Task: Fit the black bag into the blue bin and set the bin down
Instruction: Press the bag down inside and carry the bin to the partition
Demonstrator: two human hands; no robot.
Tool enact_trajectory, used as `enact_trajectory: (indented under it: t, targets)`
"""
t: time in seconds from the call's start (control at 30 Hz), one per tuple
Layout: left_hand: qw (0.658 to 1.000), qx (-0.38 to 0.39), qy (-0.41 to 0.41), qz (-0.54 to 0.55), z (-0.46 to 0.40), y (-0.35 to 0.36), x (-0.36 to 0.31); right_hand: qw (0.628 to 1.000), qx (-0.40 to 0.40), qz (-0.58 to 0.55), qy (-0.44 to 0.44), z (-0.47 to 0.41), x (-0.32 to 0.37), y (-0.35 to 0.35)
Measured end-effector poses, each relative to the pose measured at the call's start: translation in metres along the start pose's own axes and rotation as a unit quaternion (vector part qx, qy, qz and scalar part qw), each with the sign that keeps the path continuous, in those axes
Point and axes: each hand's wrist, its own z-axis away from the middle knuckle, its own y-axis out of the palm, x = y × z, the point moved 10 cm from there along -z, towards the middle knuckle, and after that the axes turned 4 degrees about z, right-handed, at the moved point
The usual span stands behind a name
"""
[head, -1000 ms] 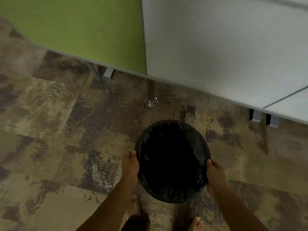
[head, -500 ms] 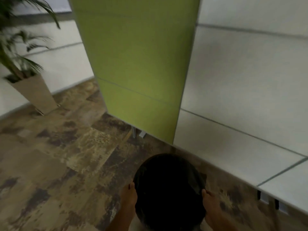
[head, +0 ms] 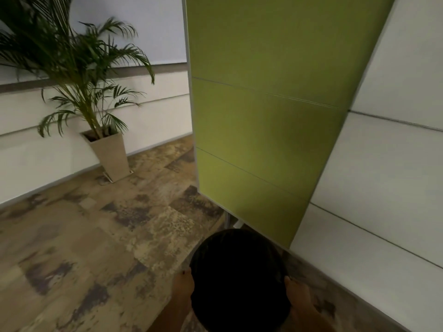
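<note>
Black bag [head: 239, 281] lines a round bin at bottom centre of the head view, plastic covering the mouth and rim so only dark shows; inside too dark to tell contents. Bin's own blue wall not visible, hidden under the bag. Left hand [head: 183, 285] wrapped on the left side of the rim, fingers curled onto the bag edge, gripping it. Right hand [head: 297, 292] on the right side of the rim, fingers closed over the edge, gripping too. Both forearms run out of the bottom of the frame. Cannot tell whether the bin base is touching the floor or held just above it; the base is hidden.

Carpet floor [head: 100, 248] mottled tan and grey-brown patches, spreads left and up from the bin. Just behind the bin, a green partition panel [head: 261, 116] stands upright with thin horizontal seams, a metal leg [head: 227, 220] visible under its lower edge near the bin's far rim. Right of it, a white partition panel [head: 388, 188] with grey seams, running down toward the lower right corner.

Further back left, a tapered beige planter [head: 112, 156] sits on the floor against a white wall [head: 28, 152], well apart from the bin. Planter holds a palm plant [head: 72, 63], fronds fanning up and out; blurred.
</note>
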Motion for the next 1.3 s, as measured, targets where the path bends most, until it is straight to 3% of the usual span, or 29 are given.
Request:
enact_trajectory:
  t: [0.3, 0.57, 0.77, 0.93, 1.13, 1.3]
  targets:
    - [0.998, -0.035, 0.06, -0.006, -0.054, -0.082, -0.062, 0.998, 0.035, 0.047, -0.014, -0.004, 0.091, 0.098]
    - [0.997, -0.056, 0.019, 0.05, -0.113, -0.104, -0.09, 0.997, 0.073, 0.003, -0.019, -0.06, 0.158, 0.165]
    - [0.992, -0.072, -0.009, 0.106, -0.174, -0.101, -0.131, 0.987, 0.153, 0.037, 0.0, -0.137, 0.207, 0.22]
    - [0.993, -0.078, -0.037, 0.083, -0.235, -0.097, -0.158, 0.976, 0.202, 0.064, 0.04, -0.201, 0.244, 0.254]
    - [0.989, -0.118, -0.051, 0.07, -0.288, -0.089, -0.177, 0.977, 0.193, 0.077, 0.045, -0.271, 0.265, 0.287]
    - [0.99, -0.105, -0.082, 0.055, -0.353, -0.078, -0.176, 0.979, 0.158, 0.108, 0.068, -0.328, 0.267, 0.31]
